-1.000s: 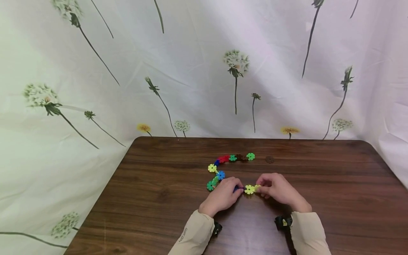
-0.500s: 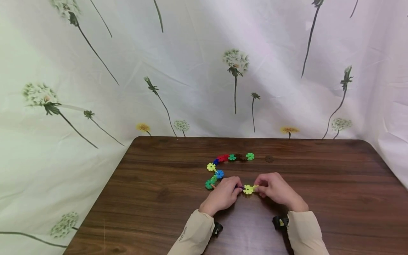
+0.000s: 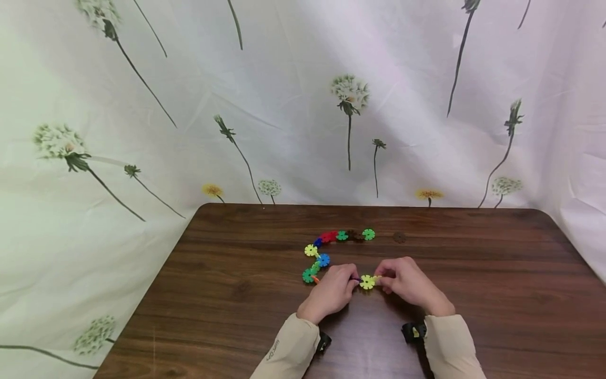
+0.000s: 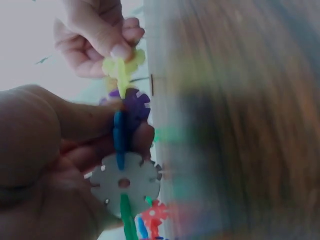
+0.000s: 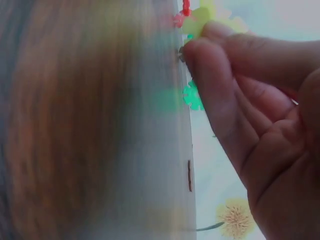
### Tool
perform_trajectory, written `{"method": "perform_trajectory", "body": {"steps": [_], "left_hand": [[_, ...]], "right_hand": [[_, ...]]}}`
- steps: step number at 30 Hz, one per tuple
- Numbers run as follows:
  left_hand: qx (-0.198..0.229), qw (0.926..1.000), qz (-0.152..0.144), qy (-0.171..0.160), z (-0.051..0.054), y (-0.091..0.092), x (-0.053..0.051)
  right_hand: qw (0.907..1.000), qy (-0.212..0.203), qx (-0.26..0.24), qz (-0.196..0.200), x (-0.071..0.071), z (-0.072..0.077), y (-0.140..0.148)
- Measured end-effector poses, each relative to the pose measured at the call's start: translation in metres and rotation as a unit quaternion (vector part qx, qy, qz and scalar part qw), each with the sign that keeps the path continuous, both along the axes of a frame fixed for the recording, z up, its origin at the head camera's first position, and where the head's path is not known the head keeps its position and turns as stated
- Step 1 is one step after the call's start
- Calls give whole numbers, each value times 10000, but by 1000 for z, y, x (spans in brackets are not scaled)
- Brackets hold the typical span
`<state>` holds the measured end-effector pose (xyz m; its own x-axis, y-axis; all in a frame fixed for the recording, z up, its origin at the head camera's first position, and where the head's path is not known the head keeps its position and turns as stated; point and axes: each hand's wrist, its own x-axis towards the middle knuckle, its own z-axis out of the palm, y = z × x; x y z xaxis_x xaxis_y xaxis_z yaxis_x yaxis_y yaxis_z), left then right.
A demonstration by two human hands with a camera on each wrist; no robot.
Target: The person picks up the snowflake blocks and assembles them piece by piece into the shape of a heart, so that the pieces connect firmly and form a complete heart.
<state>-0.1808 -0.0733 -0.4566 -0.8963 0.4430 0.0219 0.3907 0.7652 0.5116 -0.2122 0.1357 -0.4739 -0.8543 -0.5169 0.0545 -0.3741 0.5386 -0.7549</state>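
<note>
A chain of slotted plastic snowflake discs curves over the table, with a green disc (image 3: 368,234) at its far end. My left hand (image 3: 329,290) grips its near part, thumb and fingers on a purple disc (image 4: 136,106); a blue disc (image 4: 119,137) edge-on and a greyish disc (image 4: 142,175) lie against that hand. To the right, a yellow disc (image 3: 366,282) joins the purple one. My right hand (image 3: 413,284) pinches another yellow disc (image 5: 198,21), seen edge-on in the head view and linked to the first. The fingers hide parts of both joints.
A loose brown disc (image 3: 400,237) lies right of the chain's far end. Red discs (image 3: 329,236) and a light blue disc (image 3: 323,260) sit along the curve. Behind the wooden table (image 3: 213,295) hangs a dandelion-print cloth (image 3: 293,105).
Both hands and the chain have shifted slightly left in the head view, the right hand a little more. The grips on the discs stay the same.
</note>
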Motion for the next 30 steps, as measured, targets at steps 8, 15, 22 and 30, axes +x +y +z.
{"method": "perform_trajectory", "body": {"steps": [8,15,22,30], "left_hand": [[147,9998,92,-116,-2,-2,0],[243,9988,325,-269,-2,-4,1],[104,9985,486,-209,-2,-4,1],[97,9984,521,-185,-2,-3,2]], "right_hand": [[9986,-505,-180,19,0,2,-1],[9968,-782,-169,63,-4,-4,4],[9965,-739,-367,-163,-5,-5,19],[9902,-183,-194,-1370,-11,-2,37]]}}
